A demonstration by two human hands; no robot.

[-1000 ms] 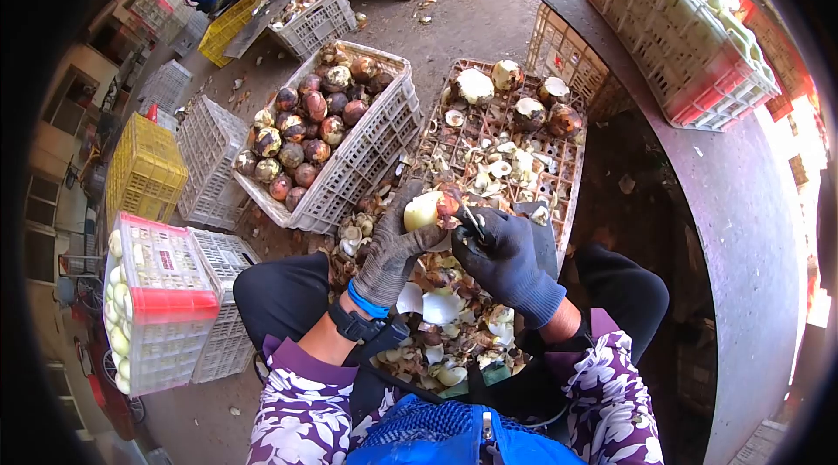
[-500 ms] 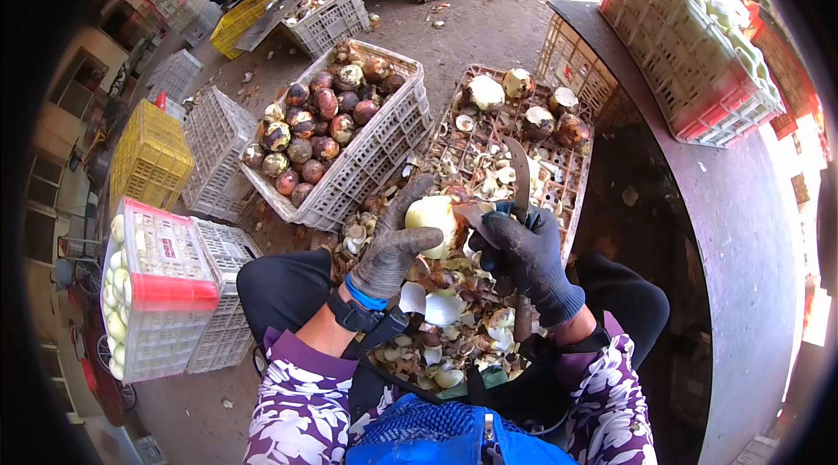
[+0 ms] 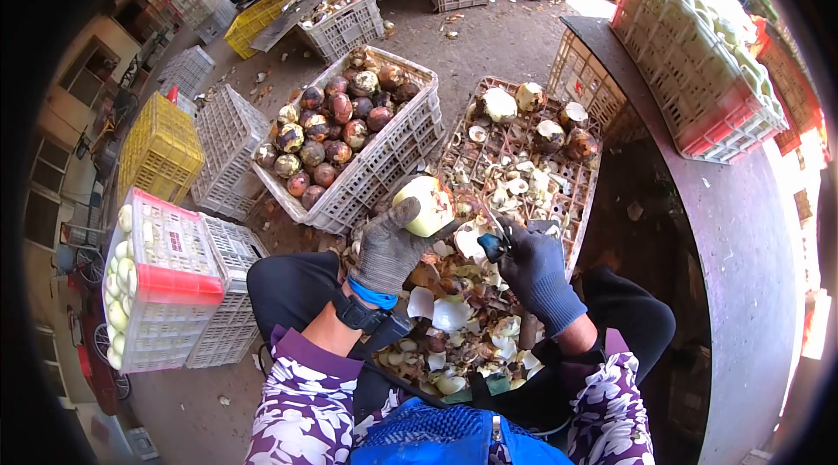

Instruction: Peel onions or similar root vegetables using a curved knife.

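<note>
crate of unpeeled bulbs (image 3: pixel 349 138) beside peel-strewn flat crate (image 3: pixel 559 151)

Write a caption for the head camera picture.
Gloved left hand holds a peeled fruit; right hand grips a knife over peels.

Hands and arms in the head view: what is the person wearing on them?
The left hand wears a grey knit glove with a blue cuff band, and a black watch sits on that wrist. The right hand wears a dark navy knit glove. Both sleeves are purple with a white floral print.
</note>
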